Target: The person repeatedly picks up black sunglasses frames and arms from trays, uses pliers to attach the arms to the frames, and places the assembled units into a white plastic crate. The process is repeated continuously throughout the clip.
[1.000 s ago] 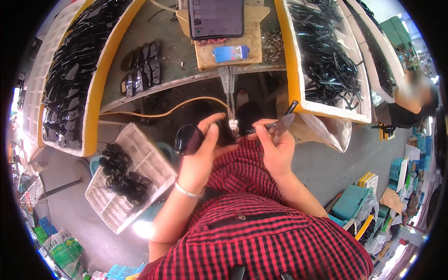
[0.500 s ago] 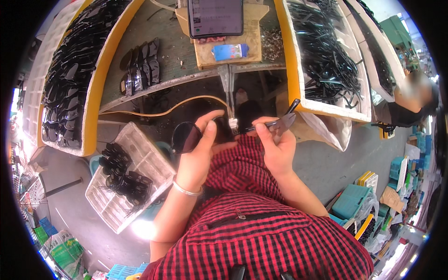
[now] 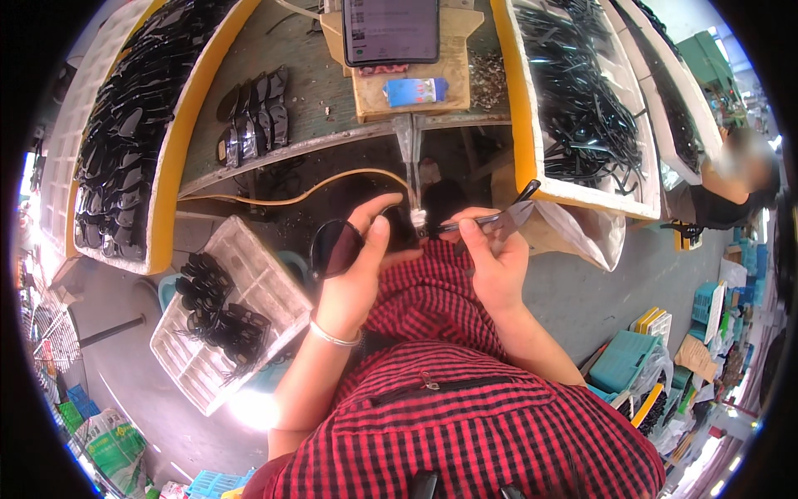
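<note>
My left hand (image 3: 363,254) is closed around a sunglasses front, its round dark lens (image 3: 336,248) sticking out on the left side of my fingers. Opposite it, my right hand (image 3: 499,262) pinches a thin black sunglasses temple (image 3: 526,191) between thumb and fingers. One end of the temple points up and right, and the other reaches toward the left hand. Between the hands stands a narrow metal fixture with a whitish tip (image 3: 418,218), close to the sunglasses front. Whether the temple touches the front or the fixture, I cannot tell.
On the left stands a yellow-edged foam box (image 3: 170,166) of dark sunglasses fronts; on the right, another (image 3: 524,125) holds black temples. Several sunglasses parts (image 3: 253,112) lie on the bench. A white tray (image 3: 274,283) sits lower left. A tablet (image 3: 391,33) stands ahead; a person (image 3: 719,200) is far right.
The view has shifted slightly, so the bench appears a little farther right. Both hands keep nearly the same pose and the same holds.
</note>
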Demonstrator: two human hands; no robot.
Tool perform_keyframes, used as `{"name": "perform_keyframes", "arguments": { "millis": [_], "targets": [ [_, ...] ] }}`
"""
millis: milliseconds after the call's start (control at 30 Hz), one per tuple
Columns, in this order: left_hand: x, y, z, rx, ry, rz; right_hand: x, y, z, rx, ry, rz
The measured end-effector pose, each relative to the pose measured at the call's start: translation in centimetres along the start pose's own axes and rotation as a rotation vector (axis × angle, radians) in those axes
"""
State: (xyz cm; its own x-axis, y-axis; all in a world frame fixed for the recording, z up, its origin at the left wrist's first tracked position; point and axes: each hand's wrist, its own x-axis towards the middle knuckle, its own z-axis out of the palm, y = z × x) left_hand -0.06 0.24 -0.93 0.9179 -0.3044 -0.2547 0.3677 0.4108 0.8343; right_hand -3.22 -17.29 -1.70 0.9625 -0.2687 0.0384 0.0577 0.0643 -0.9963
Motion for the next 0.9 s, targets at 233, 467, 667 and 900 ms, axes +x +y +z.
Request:
{"name": "perform_keyframes", "arguments": {
  "millis": [233, 467, 667, 900],
  "targets": [
    [-0.01, -0.12, -0.2, -0.007, -0.013, 0.013, -0.03, -0.09, -0.01, 0.039, -0.012, 0.013],
    [0.04, 0.06, -0.09, -0.018, -0.02, 0.007, 0.14, -0.14, 0.0, 0.096, -0.004, 0.059],
    [0.1, -0.13, 0.05, 0.019, 0.006, 0.028, 0.05, -0.05, -0.09, 0.087, -0.01, 0.066],
    [0.08, -0.13, 0.11, 0.008, 0.019, 0.03, 0.09, -0.04, -0.07, 0.117, 0.001, 0.081]
  ]
}}
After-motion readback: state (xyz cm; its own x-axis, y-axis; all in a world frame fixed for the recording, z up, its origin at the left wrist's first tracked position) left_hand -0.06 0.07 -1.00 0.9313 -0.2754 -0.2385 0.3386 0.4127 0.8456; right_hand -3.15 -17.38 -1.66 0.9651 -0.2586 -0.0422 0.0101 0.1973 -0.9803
